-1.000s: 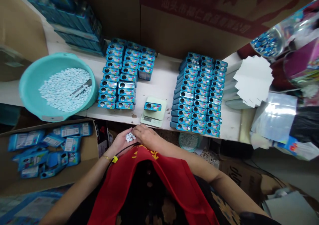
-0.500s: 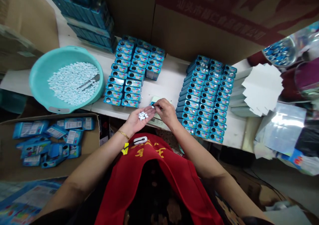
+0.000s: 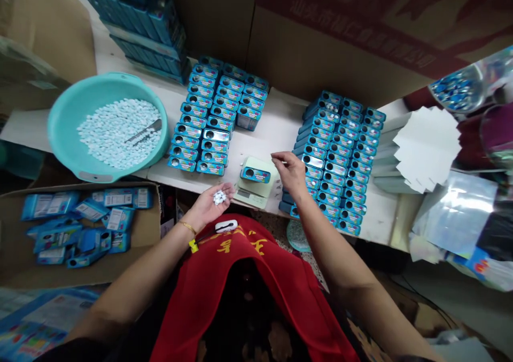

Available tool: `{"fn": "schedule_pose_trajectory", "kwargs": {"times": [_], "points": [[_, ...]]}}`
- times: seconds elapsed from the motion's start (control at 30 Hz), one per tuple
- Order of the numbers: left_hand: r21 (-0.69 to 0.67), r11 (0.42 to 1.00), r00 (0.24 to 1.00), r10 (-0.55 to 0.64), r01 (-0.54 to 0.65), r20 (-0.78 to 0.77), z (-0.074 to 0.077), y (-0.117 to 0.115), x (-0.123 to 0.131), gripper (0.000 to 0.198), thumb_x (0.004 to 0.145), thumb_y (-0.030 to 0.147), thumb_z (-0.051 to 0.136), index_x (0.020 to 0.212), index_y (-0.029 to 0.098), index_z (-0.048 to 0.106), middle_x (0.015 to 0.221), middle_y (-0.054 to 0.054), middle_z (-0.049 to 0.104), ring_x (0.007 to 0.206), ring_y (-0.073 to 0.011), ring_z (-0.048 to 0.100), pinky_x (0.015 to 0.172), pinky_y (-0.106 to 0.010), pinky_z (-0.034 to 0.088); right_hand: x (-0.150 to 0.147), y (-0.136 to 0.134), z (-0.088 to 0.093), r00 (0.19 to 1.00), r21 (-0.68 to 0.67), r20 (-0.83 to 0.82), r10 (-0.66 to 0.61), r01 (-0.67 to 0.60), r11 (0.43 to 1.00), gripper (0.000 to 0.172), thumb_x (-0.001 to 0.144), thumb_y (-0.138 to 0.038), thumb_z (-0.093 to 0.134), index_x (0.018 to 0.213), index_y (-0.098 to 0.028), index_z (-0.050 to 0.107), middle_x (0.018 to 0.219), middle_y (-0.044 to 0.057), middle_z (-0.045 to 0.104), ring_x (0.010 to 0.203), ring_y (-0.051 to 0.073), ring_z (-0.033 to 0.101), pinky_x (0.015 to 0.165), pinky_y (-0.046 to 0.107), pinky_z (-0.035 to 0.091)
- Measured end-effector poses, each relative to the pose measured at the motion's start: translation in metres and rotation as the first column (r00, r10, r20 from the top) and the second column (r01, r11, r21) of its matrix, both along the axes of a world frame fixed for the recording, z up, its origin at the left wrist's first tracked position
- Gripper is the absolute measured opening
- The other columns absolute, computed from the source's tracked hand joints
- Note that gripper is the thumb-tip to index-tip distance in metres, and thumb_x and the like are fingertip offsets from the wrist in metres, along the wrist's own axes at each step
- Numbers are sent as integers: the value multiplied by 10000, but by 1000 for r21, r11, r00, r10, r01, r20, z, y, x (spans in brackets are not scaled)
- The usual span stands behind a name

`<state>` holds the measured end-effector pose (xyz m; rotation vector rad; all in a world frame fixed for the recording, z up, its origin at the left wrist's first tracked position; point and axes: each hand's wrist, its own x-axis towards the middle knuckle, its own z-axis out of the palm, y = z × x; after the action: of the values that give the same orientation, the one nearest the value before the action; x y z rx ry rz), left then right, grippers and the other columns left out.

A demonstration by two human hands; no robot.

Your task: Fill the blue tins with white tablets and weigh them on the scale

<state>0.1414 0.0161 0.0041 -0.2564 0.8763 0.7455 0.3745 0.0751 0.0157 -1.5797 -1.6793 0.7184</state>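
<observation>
My left hand (image 3: 209, 203) is palm up, slightly cupped, with a small heap of white candies (image 3: 219, 197) in it. Just right of it, a blue box (image 3: 255, 175) with a dark round hole in its top stands on a pale green scale (image 3: 252, 195). My right hand (image 3: 289, 172) hovers at the scale's right side, its fingers bent but apart, and I see nothing between them. Several rows of blue boxes (image 3: 332, 164) begin just beyond that hand, some with white pieces near their holes. More blue boxes (image 3: 200, 132) stand to the scale's left.
A turquoise basin (image 3: 60, 132) on the left holds many white candies and a metal scoop (image 3: 144, 131). Below it, a cardboard box (image 3: 136, 266) contains loose blue boxes. Large cartons (image 3: 304, 46) line the back. White card stacks (image 3: 427, 143) stand at the right.
My right hand has moved right, away from my left hand and the scale. My left hand has drawn back down and left with the candies, uncovering the box on the scale.
</observation>
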Motion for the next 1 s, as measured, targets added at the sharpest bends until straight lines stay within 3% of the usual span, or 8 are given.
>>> {"fn": "schedule_pose_trajectory", "kwargs": {"times": [0.07,0.13,0.23,0.37,0.47,0.73,0.9,1.0], "points": [[-24,1000,1000,0,0,4,-3,-11,-13,132,809,157,459,775,99,573,638,-45,567,499,-79,515,382,-161,385,1,27,-3,985,-79,86,148,-142,987,163,779,-230,517,869,-177,642,865,31,633,769,128,575,672,241,453],[-33,999,1000,9,-9,16,-6,-22,-26,142,816,184,466,726,111,549,586,-9,505,448,-57,450,350,-149,333,-7,57,-10,906,-196,204,370,-333,922,152,756,-228,557,859,-178,657,876,27,643,783,129,578,710,234,437],[-19,998,999,55,-55,-3,-8,-37,-43,174,825,214,464,688,123,521,546,19,432,434,-52,407,338,-141,296,-34,95,-27,642,-443,383,664,-503,742,167,714,-275,618,853,-198,671,891,24,653,830,153,582,721,229,419],[-1,987,985,158,-158,-73,-8,-53,-60,194,830,235,460,670,133,502,548,24,410,432,-49,386,334,-135,273,-83,114,-53,252,-718,502,827,-412,561,350,616,-370,697,908,-179,663,953,92,644,887,224,584,706,261,432],[-18,975,971,217,-220,-102,-8,-64,-67,198,833,239,453,672,134,499,543,28,400,426,-47,376,333,-132,266,-106,114,-66,116,-769,510,852,-382,512,484,556,-364,737,973,-138,638,997,141,627,928,252,576,733,279,439],[-77,970,967,219,-230,-133,-12,-66,-63,179,822,220,471,667,133,492,541,25,421,415,-47,380,329,-139,272,-102,116,-74,110,-786,481,870,-385,484,506,553,-440,709,959,-147,636,972,126,638,890,248,594,705,285,458],[-46,980,974,188,-196,-130,-9,-55,-59,167,815,215,481,673,130,499,538,27,424,416,-46,388,327,-139,279,-103,118,-76,172,-726,516,839,-432,535,396,565,-269,711,924,-118,641,946,146,638,883,246,591,691,279,445],[-34,978,970,200,-206,-139,-6,-57,-62,150,808,205,490,677,132,501,552,21,438,423,-48,397,331,-143,293,-87,123,-56,234,-682,551,801,-426,594,283,671,-293,634,907,-137,642,927,119,640,859,209,589,662,252,428]]}}
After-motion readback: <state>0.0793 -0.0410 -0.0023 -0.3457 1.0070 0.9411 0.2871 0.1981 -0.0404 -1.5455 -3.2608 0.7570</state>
